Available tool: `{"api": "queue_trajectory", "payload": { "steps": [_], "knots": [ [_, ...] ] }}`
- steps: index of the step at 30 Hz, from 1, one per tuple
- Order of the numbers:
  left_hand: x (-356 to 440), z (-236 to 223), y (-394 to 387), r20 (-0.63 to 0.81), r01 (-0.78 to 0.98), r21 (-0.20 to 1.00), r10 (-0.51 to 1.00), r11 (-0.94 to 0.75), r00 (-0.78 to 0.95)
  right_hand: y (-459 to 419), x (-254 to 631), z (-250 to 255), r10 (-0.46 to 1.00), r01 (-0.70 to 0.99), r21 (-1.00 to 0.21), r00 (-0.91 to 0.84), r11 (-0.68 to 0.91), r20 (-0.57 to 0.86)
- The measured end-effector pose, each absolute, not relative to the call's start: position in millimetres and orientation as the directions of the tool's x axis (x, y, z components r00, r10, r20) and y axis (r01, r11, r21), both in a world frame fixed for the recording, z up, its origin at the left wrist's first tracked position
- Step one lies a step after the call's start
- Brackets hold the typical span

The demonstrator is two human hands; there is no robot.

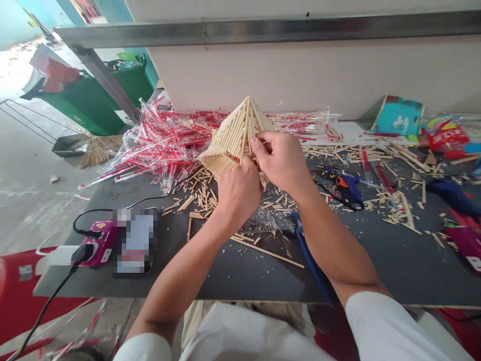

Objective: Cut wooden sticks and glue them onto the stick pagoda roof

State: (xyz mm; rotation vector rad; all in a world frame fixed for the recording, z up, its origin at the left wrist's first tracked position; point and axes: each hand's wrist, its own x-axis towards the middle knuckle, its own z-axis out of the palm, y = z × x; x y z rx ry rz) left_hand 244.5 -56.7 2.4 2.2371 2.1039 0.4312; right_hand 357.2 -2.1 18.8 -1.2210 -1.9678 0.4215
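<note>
Above the middle of the dark table is a small model house (pixel 235 133) built of pale wooden sticks, with a pointed roof and a lower sloping part at its left. My left hand (pixel 240 190) is closed round its lower front edge, fingertips hidden behind the sticks. At the right side of the roof, my right hand (pixel 281 158) pinches with thumb and fingers against the sticks; whether a separate piece sits between them I cannot tell. Short cut sticks (pixel 199 193) lie scattered on the table beneath the model.
Red-and-clear plastic wrappers (pixel 165 140) heap up at the back left. A phone (pixel 137 243) and a magenta power strip (pixel 99 243) with cords lie at left. Blue glue guns (pixel 347 185) rest at right, blue-handled pliers (pixel 306 245) near my right forearm. A metal rail (pixel 263 30) crosses behind.
</note>
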Motion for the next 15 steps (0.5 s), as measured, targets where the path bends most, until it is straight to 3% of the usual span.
{"api": "queue_trajectory", "payload": {
  "steps": [8,15],
  "knots": [
    [247,3,-57,0.173,0.962,0.262,0.985,-0.070,0.024,-3,359,23,0.859,0.644,-0.582,-0.268,0.497,0.436],
    [250,2,-57,0.181,0.951,0.305,0.984,-0.057,0.001,-4,368,30,0.869,0.641,-0.586,-0.360,0.496,0.341]
  ]
}}
